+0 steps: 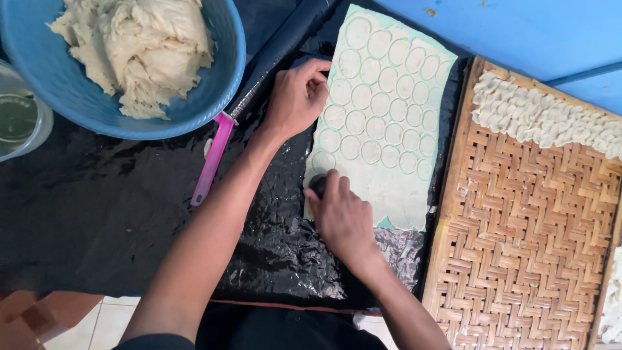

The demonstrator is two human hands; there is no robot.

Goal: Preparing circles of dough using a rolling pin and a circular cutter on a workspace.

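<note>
blue basin [65, 97] of dough, pink-handled knife [210, 161]; woven tray [518, 246]

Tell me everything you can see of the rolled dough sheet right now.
The dough sheet is pale cream, thin and roughly rectangular, lying flat on black plastic sheeting beside a woven tray. Rows of round cuts cover most of it; the near strip is uncut. The left hand rests on its left edge, and the right hand presses a small dark round cutter at its near left corner.
</note>
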